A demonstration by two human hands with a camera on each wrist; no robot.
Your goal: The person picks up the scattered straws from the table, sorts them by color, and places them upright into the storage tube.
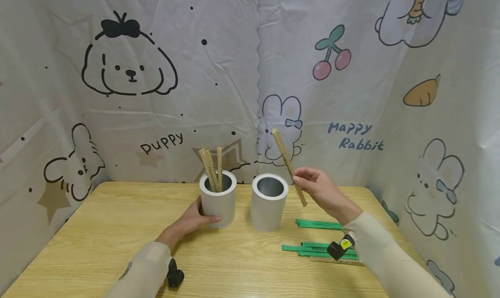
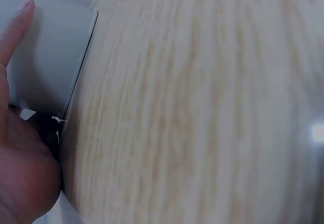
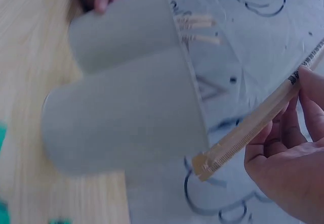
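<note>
My right hand pinches a tan paper-wrapped stick with dark print, raised and tilted just right of the right-hand white cup. In the right wrist view, the stick's lower, crimped end hangs beside that cup's rim, outside its mouth. My left hand grips the left-hand white cup low on its side, thumb across the front and the other fingers mostly hidden behind. Several tan wrapped sticks stand in this cup. No sticks show in the right-hand cup's grey interior.
Green wrapped sticks lie on the wooden table at the right, partly under my right forearm. A tan wrapped stick lies at the near edge of that pile. Behind the table hangs a white printed cloth.
</note>
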